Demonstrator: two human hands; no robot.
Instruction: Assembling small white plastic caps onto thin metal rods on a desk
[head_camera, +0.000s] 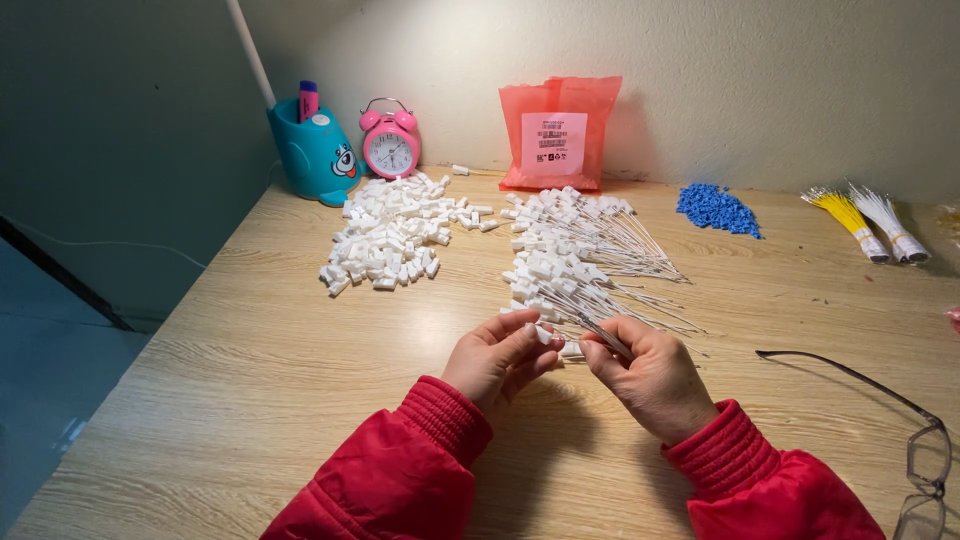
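Left hand (500, 358) pinching white cap (543, 335); right hand (650, 375) grasping, seemingly, a wire (605, 338). Assembled pile (575, 255) mid-bench; loose caps (390, 235) remaining toward back edge.

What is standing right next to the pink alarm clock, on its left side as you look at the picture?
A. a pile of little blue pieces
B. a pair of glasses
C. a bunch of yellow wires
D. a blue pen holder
D: the blue pen holder stands against the wall just left of the pink alarm clock, while the glasses, the blue pieces and the yellow wires lie far off to the right.
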